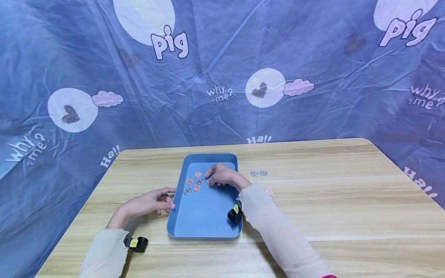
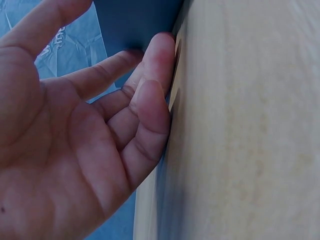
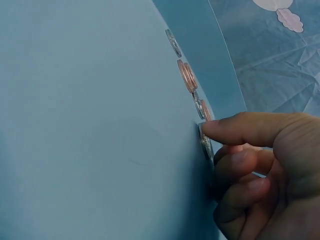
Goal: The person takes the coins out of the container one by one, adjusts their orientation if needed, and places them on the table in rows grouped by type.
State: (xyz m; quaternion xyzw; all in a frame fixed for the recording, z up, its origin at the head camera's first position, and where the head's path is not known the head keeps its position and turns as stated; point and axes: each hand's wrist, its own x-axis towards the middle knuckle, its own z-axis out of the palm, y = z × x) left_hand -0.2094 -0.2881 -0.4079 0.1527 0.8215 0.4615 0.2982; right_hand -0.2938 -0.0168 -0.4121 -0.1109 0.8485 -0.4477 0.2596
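Note:
A blue tray [image 1: 205, 224] lies on the table with several silver and copper coins in its upper left part, among them a copper coin [image 1: 190, 181] and a silver coin [image 1: 187, 191]. My right hand [image 1: 222, 175] reaches over the tray from the right. Its thumb and index finger pinch another silver coin [image 3: 205, 142] low at the tray floor, beside the others. At the tray's left side, my left hand [image 1: 156, 201] touches the outer wall with thumb and index finger; its other fingers [image 2: 152, 107] bend loosely near the tabletop and hold nothing.
Right of the tray, two silver coins [image 1: 254, 173] lie side by side on the wooden table [image 1: 330, 200], with a copper coin [image 1: 269, 191] nearer the right forearm. Behind the table hangs a blue printed cloth [image 1: 208, 116]. Each wrist wears a black camera [image 1: 235, 214].

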